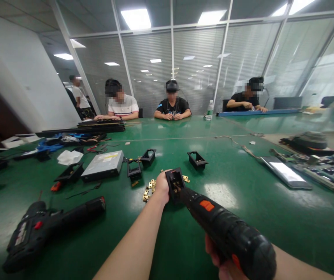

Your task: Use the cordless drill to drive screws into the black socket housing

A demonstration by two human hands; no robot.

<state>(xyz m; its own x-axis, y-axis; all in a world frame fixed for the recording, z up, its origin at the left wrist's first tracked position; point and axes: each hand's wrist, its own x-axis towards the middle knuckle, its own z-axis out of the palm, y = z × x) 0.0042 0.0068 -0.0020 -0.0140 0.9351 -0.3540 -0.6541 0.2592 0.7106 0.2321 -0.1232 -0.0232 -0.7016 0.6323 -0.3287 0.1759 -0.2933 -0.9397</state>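
Note:
My left hand grips the left side of a small black plastic housing, tilted up with its hollow side facing me. Brass-coloured metal parts show inside it. My right hand is wrapped around the handle of a black cordless drill with an orange switch. The drill's front end reaches the housing's opening; its tip is hidden inside. Beside my left hand lie several brass terminal pieces on the green table. Three similar black housings, one of them the right-hand housing, stand farther off.
A second cordless drill lies at left, near a silver disc drive and crumpled white tissue. At right are a phone-like device and circuit boards. Across the green table sit three people, near a water bottle.

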